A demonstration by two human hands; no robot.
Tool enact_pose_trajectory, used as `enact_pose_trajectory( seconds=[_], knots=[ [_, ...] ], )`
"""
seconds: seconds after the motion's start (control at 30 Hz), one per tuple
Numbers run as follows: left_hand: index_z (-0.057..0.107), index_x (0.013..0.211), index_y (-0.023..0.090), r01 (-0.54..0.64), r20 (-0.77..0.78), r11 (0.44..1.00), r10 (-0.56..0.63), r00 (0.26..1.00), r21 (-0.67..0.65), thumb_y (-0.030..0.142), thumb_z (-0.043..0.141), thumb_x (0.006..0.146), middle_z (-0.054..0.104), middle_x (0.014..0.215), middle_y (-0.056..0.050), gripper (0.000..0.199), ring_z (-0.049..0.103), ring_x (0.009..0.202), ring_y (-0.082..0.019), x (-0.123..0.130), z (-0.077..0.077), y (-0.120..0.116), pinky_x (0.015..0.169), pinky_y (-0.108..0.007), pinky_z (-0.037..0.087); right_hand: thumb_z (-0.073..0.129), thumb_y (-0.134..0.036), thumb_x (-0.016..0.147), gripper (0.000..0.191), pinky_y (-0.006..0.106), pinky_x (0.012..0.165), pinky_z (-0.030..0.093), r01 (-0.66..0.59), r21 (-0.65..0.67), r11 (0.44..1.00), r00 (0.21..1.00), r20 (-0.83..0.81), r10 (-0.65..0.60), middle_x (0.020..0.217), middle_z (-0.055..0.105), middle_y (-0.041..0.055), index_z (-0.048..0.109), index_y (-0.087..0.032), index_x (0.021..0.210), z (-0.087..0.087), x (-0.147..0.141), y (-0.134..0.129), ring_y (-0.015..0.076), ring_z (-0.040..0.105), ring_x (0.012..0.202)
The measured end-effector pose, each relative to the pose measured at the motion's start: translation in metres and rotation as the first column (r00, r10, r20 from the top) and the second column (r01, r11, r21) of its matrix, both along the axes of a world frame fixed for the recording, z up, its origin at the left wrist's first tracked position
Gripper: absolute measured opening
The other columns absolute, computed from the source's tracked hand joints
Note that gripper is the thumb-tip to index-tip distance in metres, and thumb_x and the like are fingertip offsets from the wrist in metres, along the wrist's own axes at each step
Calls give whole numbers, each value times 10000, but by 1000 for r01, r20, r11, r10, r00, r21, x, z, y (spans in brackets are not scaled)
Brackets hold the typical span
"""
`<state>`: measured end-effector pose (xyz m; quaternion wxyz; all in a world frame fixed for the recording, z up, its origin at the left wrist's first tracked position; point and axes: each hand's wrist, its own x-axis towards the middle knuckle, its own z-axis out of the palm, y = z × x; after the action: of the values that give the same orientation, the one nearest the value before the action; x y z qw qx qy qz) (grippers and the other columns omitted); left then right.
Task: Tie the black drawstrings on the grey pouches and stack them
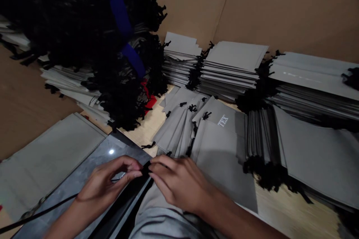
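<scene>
Over the near edge of a dark glossy board (92, 160), my left hand (112, 179) pinches one end of a small black piece (146, 168), thumb against forefinger. My right hand (179, 179) holds the other side of it with bent fingertips. A thin black cord (39, 213) runs from the lower left to my left hand. Just beyond my right hand lie overlapping grey pouches (224, 157) with black knotted cords, one printed with "TEX". What exactly the fingertips grip is dark and partly hidden.
Tall piles of black-corded pouches (73, 86) rise at the upper left, with a blue strap (119, 7). Stacked grey pouches (235, 56) line the brown cardboard wall (266, 7). A large grey sheet (53, 149) lies at left. Grey cloth covers the lap.
</scene>
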<state>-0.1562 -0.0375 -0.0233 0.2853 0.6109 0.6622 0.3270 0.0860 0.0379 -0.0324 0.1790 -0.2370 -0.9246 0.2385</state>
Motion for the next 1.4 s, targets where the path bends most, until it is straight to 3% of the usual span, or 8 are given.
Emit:
enact_pose_trajectory(
  seconds=[0.2,0.53,0.7,0.83,0.97,1.1,1.27,1.4],
  knots=[
    [731,925,260,106,42,994,-104,994,-29,367,720,993,773,852,9,127,728,788,-155,-1,5,-4,712,-161,566,506,-260,1109,267,301,757,611,-3,-10,1000,1000,13,3,1200,796,48,761,-213,1177,1,0,1,180,794,844],
    [681,954,254,105,295,974,-42,955,-200,468,665,1036,754,848,-13,230,780,827,-190,6,2,-3,766,-223,625,507,-275,1114,259,298,745,595,11,-11,1000,1000,19,-11,1163,785,56,746,-206,1187,1,-1,0,176,772,835],
    [692,1247,326,101,107,994,-95,990,-46,380,799,963,819,1112,-18,308,817,981,-206,10,-3,-9,872,-235,649,499,-300,1123,243,317,704,587,4,22,1000,999,37,-5,1208,773,16,724,-216,1162,-1,-1,-1,183,778,848],
    [764,1093,342,144,-51,980,-138,989,136,263,806,960,849,987,48,160,824,864,-163,20,3,-9,800,-187,630,502,-314,1136,220,328,637,551,3,81,997,997,72,-8,1199,766,-3,699,-217,1123,-2,-2,-2,181,775,841],
    [758,1027,310,169,-107,967,-150,983,193,231,772,966,833,916,47,101,813,800,-167,27,13,-7,766,-203,630,544,-288,1126,139,337,555,476,4,146,989,994,112,-20,1147,758,-25,674,-239,1120,-3,-4,-5,174,754,809],
    [738,929,277,124,-73,990,-119,990,64,328,716,992,783,798,28,85,747,670,-159,25,16,-5,532,-174,540,646,-223,1015,83,345,522,419,-20,171,985,992,130,-2,1036,749,-8,649,-237,1097,-4,-6,-7,193,721,804],
    [706,821,243,83,114,994,-74,991,-76,384,687,992,713,760,10,222,680,708,-158,19,8,-2,636,-196,565,635,-204,949,126,348,499,360,-60,197,979,993,114,38,967,731,0,630,-239,1070,-4,-7,-7,193,659,743],
    [721,815,227,101,290,987,-60,955,-128,404,716,967,677,731,16,234,625,650,-145,19,1,6,592,-209,538,614,-187,946,100,355,494,329,-68,202,977,992,120,44,931,725,4,634,-232,1033,-4,-6,-7,182,636,699]
  ],
)
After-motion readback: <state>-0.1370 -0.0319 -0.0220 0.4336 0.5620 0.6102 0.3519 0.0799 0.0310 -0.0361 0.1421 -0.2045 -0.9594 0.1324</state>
